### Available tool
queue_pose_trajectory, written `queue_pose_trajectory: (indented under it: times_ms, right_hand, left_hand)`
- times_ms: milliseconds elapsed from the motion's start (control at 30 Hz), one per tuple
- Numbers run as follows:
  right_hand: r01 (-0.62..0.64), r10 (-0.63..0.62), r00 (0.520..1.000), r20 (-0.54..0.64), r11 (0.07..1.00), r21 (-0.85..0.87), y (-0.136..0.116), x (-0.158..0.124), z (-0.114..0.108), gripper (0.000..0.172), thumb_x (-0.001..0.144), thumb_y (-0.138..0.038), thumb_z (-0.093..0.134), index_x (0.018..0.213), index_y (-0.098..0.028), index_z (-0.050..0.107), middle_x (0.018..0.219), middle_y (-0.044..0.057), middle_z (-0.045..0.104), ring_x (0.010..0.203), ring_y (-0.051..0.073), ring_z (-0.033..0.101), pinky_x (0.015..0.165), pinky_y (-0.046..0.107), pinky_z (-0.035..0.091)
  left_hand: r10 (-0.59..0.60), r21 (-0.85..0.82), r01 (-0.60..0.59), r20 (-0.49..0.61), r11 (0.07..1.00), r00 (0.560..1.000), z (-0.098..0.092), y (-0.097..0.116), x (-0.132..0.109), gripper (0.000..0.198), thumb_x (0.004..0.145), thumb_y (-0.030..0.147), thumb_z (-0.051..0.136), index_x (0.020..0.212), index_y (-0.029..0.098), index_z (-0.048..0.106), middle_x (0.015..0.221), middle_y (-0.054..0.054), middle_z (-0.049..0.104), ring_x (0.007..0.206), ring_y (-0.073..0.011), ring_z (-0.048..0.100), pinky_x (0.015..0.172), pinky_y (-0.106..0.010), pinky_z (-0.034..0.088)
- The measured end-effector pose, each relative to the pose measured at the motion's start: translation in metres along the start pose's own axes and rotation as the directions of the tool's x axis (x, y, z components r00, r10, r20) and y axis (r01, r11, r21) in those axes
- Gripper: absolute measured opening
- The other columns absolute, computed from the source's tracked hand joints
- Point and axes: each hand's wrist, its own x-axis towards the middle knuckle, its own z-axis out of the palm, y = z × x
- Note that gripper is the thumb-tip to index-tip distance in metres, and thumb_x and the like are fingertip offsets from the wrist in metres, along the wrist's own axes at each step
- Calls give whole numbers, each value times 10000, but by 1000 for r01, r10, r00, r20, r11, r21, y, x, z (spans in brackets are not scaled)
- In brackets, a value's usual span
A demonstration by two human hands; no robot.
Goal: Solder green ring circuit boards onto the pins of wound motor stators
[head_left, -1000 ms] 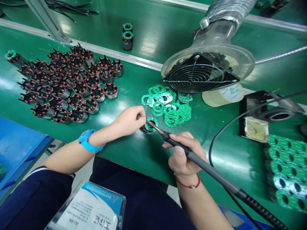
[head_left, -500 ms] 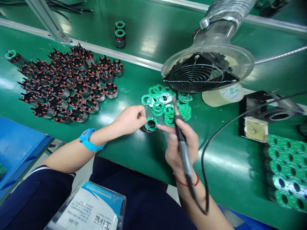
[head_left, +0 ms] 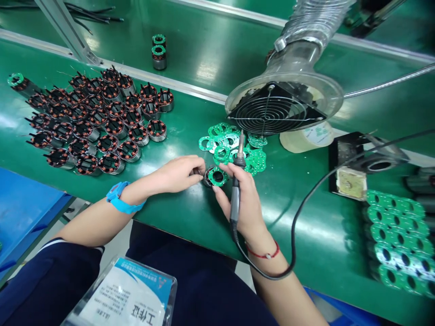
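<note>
My left hand (head_left: 178, 174) is closed in a pinch at the left edge of a motor stator (head_left: 207, 179); what lies between its fingertips is hidden. On top of that stator sits a green ring-shaped circuit board (head_left: 221, 183), tilted toward the right. My right hand (head_left: 250, 206) grips a soldering iron (head_left: 235, 199), its tip pointing up and away over the boards. The thumb and forefinger of this hand reach to the right side of the stator and its board. Just beyond, loose green ring boards (head_left: 221, 153) lie in an overlapping pile.
Many copper-wound stators (head_left: 112, 162) stand at left. A fume extractor (head_left: 268, 113) overhangs the pile. To the right are a tape roll (head_left: 306, 139), a soldering stand with sponge (head_left: 351, 182), and rows of board-topped stators (head_left: 396, 235). The iron's black cable (head_left: 295, 244) loops beside my right forearm.
My right hand has moved in to the stator, bringing thumb and forefinger against it, and the iron stands more upright. The stator and its board now tilt. My left hand stays pinched beside it.
</note>
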Motion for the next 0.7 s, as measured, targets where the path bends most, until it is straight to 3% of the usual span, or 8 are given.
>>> queue_pose_trajectory:
  times_ms: [67, 200, 300, 433, 533, 700]
  right_hand:
    - [0, 0, 1000, -20, 1000, -3, 0, -1, 1, 561, 902, -276, 638, 1413, -265, 409, 1212, 91, 657, 1077, 271, 611, 902, 466, 530]
    - [29, -33, 997, -69, 998, -49, -3, -1, 4, 575, 889, -303, 675, 1404, -265, 422, 1149, 93, 678, 1016, 272, 606, 858, 456, 533]
    - [81, -84, 993, -81, 996, -46, -8, 2, 4, 607, 886, -269, 665, 1429, -271, 395, 1225, 101, 667, 1107, 285, 589, 907, 477, 513]
    - [191, -193, 980, -55, 981, -40, -15, 5, 0, 623, 885, -169, 585, 1447, -309, 353, 1295, 74, 657, 1208, 277, 575, 930, 479, 500]
    - [166, -168, 986, -19, 982, -92, -17, 5, -2, 533, 889, -153, 561, 1382, -308, 431, 1189, 58, 707, 1122, 266, 623, 877, 444, 507]
    - [126, -130, 990, -56, 990, -70, -18, 4, -3, 452, 891, -134, 563, 1313, -276, 488, 1008, 43, 751, 908, 237, 665, 827, 400, 504]
  left_hand:
    - [19, -22, -19, -10, 1000, 1000, -1, 2, 0, 83, 828, 123, 525, 830, 166, 596, 854, -17, 640, 775, -131, 568, 733, -267, 437]
    - [-50, -240, 40, -37, 970, 998, 4, 4, 2, 47, 843, 177, 567, 841, 159, 611, 777, 9, 633, 703, -108, 559, 673, -233, 441]
    - [-90, -326, 64, -66, 943, 994, 9, 6, 3, 48, 843, 190, 589, 836, 152, 618, 761, 14, 634, 693, -102, 555, 662, -225, 439]
    - [-63, -244, 34, -115, 969, 991, 10, 8, 2, 54, 849, 179, 596, 805, 153, 612, 746, 20, 618, 678, -98, 537, 649, -226, 416]
    - [-59, -195, 32, -132, 980, 989, 10, 10, 0, 53, 852, 163, 592, 802, 158, 608, 742, 23, 609, 673, -99, 527, 645, -226, 407]
    - [-113, -211, 72, -187, 975, 976, 10, 13, -2, 74, 861, 144, 558, 796, 160, 591, 718, 28, 588, 651, -97, 499, 630, -229, 393]
